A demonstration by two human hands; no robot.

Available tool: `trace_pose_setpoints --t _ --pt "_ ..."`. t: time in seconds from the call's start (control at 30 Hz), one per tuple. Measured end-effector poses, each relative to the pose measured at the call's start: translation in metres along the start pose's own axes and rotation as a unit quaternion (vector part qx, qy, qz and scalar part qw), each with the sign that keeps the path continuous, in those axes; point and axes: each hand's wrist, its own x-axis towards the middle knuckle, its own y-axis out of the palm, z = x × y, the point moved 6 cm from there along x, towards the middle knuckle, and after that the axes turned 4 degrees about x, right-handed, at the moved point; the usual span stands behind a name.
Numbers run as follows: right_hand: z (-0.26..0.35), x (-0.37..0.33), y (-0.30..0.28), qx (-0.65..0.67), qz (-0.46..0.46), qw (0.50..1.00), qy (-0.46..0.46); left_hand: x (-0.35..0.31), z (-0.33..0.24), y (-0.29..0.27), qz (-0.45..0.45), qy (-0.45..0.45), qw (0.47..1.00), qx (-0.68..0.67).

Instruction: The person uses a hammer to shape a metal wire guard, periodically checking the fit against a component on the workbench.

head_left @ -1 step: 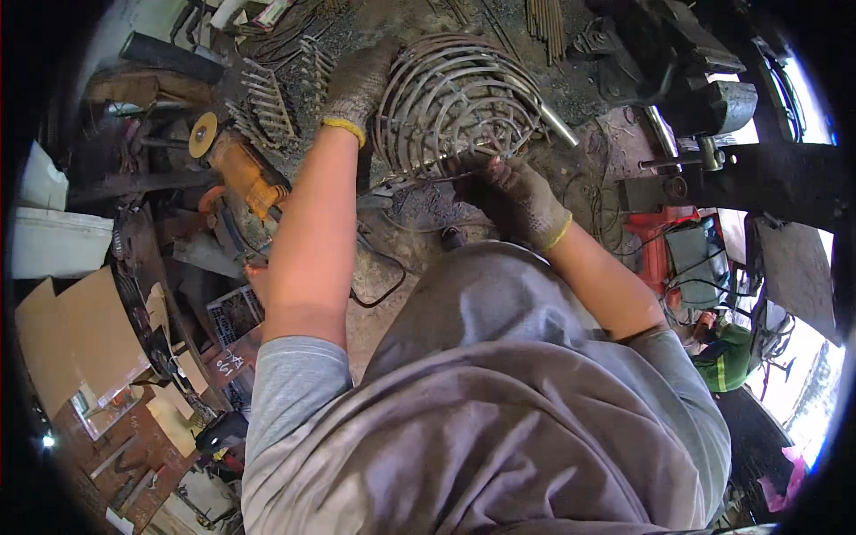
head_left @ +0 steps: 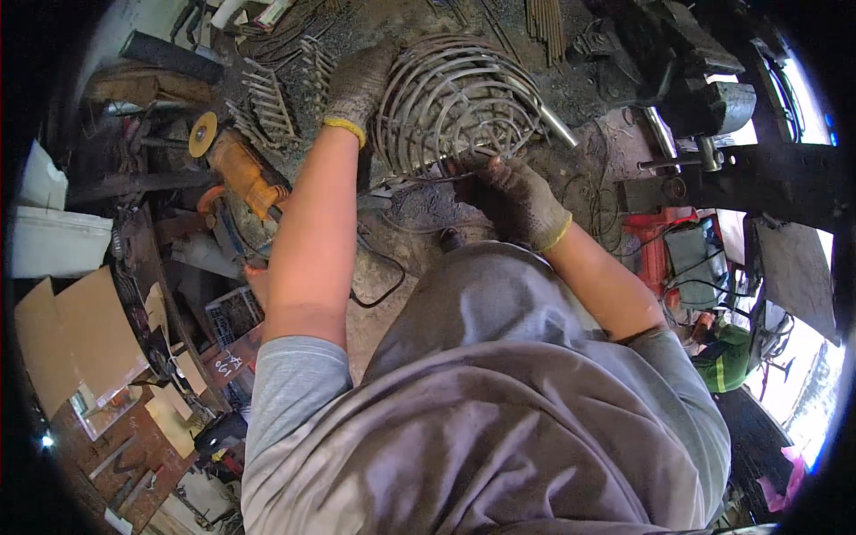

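A round basket-like frame of curved metal bars (head_left: pixel 426 100) is tilted in front of me, its bars set in rings that narrow toward the near right. My left hand (head_left: pixel 361 85), in a dirty knit glove with a yellow cuff, is closed at its left rim; some fingers are hidden. Gloved alike, my right hand (head_left: pixel 526 198) is closed on the frame's near lower edge, with the fingertips showing near the smallest rings. A short shiny metal tube (head_left: pixel 559 126) sticks out at the frame's right side.
Left of my arm lies an orange angle grinder (head_left: pixel 251 176) with a yellow disc. Spiky metal pieces (head_left: pixel 267 96) and a bundle of rods (head_left: pixel 544 27) rest beyond. A heavy dark metal beam (head_left: pixel 785 183) stands right, above a red object (head_left: pixel 649 250). Cardboard (head_left: pixel 98 325) lies at far left.
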Motion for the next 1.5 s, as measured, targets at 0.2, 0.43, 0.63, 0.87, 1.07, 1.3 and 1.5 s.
trace_pose_setpoints --t 0.2,0.43,0.63,0.87,1.07,1.3,1.5 --pt "-0.012 0.002 -0.003 0.193 0.01 0.981 0.014 0.004 0.001 0.002 0.006 0.0 1.0 0.014" --pt "-0.009 -0.005 -0.001 0.217 -0.032 0.975 0.028 -0.004 -0.008 0.0 -0.031 0.049 0.997 0.045" --pt "-0.01 -0.006 -0.001 0.214 -0.061 0.975 0.019 -0.008 -0.015 -0.007 0.005 -0.025 1.0 -0.006" --pt "-0.017 -0.015 -0.015 0.216 -0.068 0.974 0.001 -0.003 0.002 0.002 0.005 -0.073 0.992 -0.101" --pt "-0.009 -0.02 -0.033 0.264 -0.098 0.959 -0.011 0.0 -0.004 0.0 0.018 -0.038 0.997 -0.072" --pt "0.023 -0.029 -0.023 0.275 -0.215 0.937 -0.005 0.006 0.004 0.003 0.016 -0.037 0.999 -0.02" --pt "-0.024 -0.013 -0.062 0.178 -0.01 0.983 -0.045 0.008 0.013 0.011 0.033 -0.113 0.984 -0.136"
